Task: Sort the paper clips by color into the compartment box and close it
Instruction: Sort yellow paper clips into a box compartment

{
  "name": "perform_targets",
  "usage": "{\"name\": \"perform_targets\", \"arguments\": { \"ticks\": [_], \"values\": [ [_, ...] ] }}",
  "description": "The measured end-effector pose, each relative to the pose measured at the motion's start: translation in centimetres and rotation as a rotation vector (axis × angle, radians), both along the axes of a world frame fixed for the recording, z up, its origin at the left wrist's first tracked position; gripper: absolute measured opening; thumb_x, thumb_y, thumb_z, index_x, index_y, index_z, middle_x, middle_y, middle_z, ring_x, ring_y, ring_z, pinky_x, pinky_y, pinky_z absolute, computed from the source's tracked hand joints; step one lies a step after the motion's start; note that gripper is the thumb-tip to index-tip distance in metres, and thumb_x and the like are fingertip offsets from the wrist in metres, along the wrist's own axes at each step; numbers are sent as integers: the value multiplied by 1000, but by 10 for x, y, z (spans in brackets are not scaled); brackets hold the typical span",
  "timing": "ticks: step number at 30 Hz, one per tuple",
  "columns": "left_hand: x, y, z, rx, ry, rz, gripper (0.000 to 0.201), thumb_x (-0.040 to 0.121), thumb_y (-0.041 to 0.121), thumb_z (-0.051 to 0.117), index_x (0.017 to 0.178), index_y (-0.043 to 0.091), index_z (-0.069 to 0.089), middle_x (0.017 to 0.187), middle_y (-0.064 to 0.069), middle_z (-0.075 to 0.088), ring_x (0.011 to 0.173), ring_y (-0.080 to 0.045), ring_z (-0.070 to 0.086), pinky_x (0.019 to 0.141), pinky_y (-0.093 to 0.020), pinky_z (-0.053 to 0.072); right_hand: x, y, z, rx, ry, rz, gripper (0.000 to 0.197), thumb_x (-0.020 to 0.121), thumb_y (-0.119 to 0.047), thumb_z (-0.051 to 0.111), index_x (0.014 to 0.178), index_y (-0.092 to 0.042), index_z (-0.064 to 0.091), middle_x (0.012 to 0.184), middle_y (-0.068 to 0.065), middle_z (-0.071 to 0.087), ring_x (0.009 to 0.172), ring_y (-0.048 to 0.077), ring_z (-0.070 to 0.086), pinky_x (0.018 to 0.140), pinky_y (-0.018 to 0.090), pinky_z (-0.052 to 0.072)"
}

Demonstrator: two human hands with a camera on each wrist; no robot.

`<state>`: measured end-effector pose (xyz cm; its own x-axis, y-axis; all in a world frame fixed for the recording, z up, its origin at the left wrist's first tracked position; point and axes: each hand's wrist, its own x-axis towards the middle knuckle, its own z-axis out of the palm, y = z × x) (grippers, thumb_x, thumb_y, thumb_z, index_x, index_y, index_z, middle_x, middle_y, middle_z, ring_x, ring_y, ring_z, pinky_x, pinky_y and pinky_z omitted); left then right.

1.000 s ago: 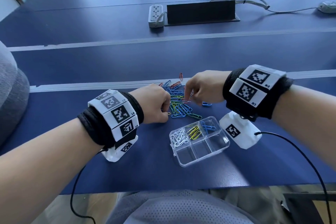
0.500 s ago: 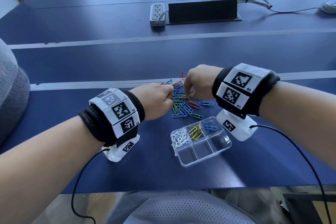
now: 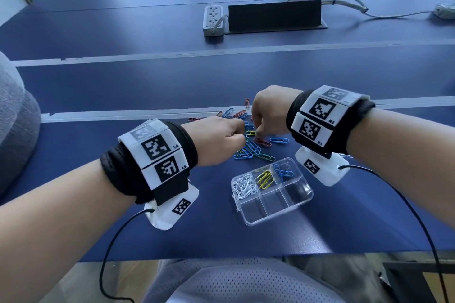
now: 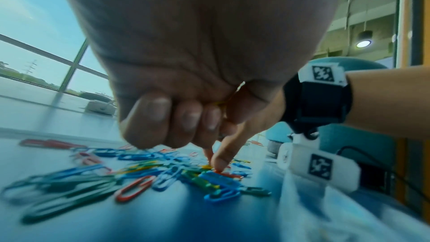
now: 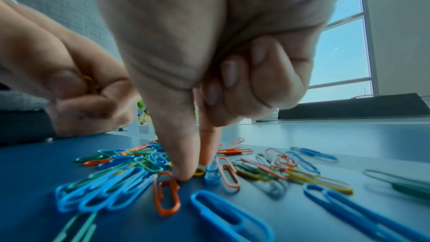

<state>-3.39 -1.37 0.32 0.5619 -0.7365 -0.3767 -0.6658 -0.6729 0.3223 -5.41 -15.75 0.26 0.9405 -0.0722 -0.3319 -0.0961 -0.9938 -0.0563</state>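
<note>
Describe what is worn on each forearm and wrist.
Both forearms are bare. Each wrist has a black fabric band: the left band, the right band. Each carries white blocks printed with black square tags. Under each wrist hangs a white camera housing with its own tag and a thin black cable.

paper clips (image 3: 248,145) lie behind the compartment box (image 3: 272,190).

We see our left hand (image 4: 197,52) from below, its fingers (image 4: 149,117) curled into the palm with a glimpse of yellow clip (image 4: 220,102) tucked between them. Beneath it, blurred paper clips (image 4: 139,176) in blue, green, red and yellow lie scattered on the blue table (image 4: 163,218). Our right hand (image 4: 235,146) reaches in from the right, thumb and forefinger tips down on the clips.
</note>
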Motion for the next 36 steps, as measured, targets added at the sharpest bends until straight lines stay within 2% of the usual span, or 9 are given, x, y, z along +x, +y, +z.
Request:
{"name": "perform_targets", "arguments": {
  "ticks": [3, 8, 13, 17, 21, 24, 26, 30, 36],
  "values": [
    [-11, -3, 8, 6, 13, -78, 9, 91, 19, 34, 84, 18, 40, 72, 5, 41, 80, -21, 40, 69, -27, 29, 1, 0, 1, -15, 9, 9, 18, 77, -20, 66, 89, -9, 74, 71, 7, 65, 73, 24, 57, 63, 24, 45],
    [-34, -11, 19, -66, 58, -266, 10, 88, 9, 37, 87, 13, 46, 90, -2, 50, 87, -22, 43, 77, -28, 37, 2, -2, -4, 10, 26, 4, 21, 77, -14, 59, 90, -5, 73, 92, 13, 72, 70, 24, 51, 65, 26, 45],
    [-41, -21, 14, -68, -18, -353, 32, 86, 4, 43, 107, 18, 63, 102, -2, 56, 100, -20, 52, 86, -26, 43, 0, -5, -4, 33, 84, 0, 14, 83, -19, 58, 89, -9, 64, 84, 7, 60, 78, 26, 51, 70, 27, 43],
    [-41, -22, 10, -49, -73, -373, 34, 83, 5, 48, 105, 24, 67, 102, -2, 63, 88, -17, 52, 86, -31, 48, -4, -6, -4, 27, 123, 0, 15, 84, -21, 59, 87, -8, 65, 79, 6, 56, 78, 25, 50, 65, 25, 40],
    [-41, -22, 10, -40, -99, -381, 37, 82, 4, 50, 106, 26, 67, 104, 1, 64, 93, -16, 53, 87, -33, 49, -7, -9, -2, 70, 136, -15, 22, 83, -28, 57, 80, -8, 63, 78, 5, 57, 76, 24, 49, 60, 25, 38],
    [-40, -20, 11, -76, -76, -374, 40, 81, 3, 50, 110, 26, 65, 105, 4, 65, 89, -14, 53, 86, -31, 48, -12, -15, 4, 183, 98, -61, 20, 82, -33, 57, 67, -20, 53, 68, -3, 55, 63, 16, 48, 55, 23, 35],
    [-38, -18, 10, -108, -51, -350, 40, 81, 4, 51, 112, 26, 64, 105, 5, 64, 84, -10, 49, 84, -28, 48, -15, -19, 9, 253, 101, -72, 22, 77, -32, 60, 62, -21, 49, 60, -3, 53, 55, 17, 46, 54, 23, 37],
    [-36, -12, 6, -229, 0, -302, 39, 77, 2, 55, 106, 24, 67, 97, 5, 65, 78, -10, 57, 76, -20, 46, -21, -23, 15, 351, 171, -76, 20, 73, -30, 62, 61, -20, 49, 57, 2, 52, 50, 20, 44, 55, 28, 41],
    [-18, 5, 5, -367, 56, -168, 12, 74, 12, 68, 78, 23, 70, 69, 10, 63, 61, 3, 53, 59, -2, 36, -35, -18, 24, 499, 246, -47, 16, 72, -10, 59, 61, -18, 51, 48, -5, 51, 41, 11, 42, 46, 21, 38]
  ]
}}
